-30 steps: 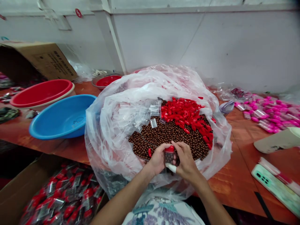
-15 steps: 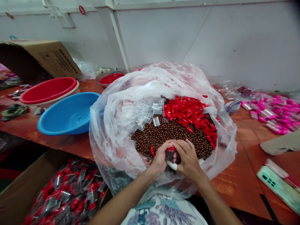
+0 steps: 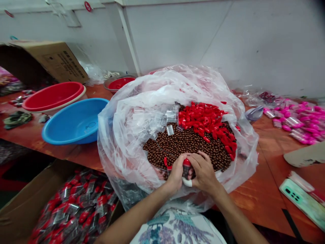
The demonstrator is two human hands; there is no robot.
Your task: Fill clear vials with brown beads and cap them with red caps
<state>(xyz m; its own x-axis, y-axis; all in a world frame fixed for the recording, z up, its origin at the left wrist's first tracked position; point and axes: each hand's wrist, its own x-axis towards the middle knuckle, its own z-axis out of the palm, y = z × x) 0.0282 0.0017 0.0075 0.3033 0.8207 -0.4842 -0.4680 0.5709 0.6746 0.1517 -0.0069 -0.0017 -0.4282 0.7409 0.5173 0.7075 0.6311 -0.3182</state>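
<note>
Both hands close on one small clear tube (image 3: 187,172) with a red cap: the left hand (image 3: 175,173) wraps its side, fingers curled shut around it, while the right hand (image 3: 203,173) pinches the cap end from the other side, a white-taped fingertip below. The tube stands roughly upright at the near edge of the plastic-lined basin (image 3: 122,135), just above the brown beads (image 3: 188,145) that fill it. Loose red caps (image 3: 205,122) heap at the basin's far right side, empty clear tubes (image 3: 157,122) at its far left. A blue basin (image 3: 73,122) and a red basin (image 3: 53,96) sit toward the table's left edge, pink-capped tubes (image 3: 299,120) toward its right edge. A cardboard box of filled tubes (image 3: 76,210) lies below the table's near edge.
</note>
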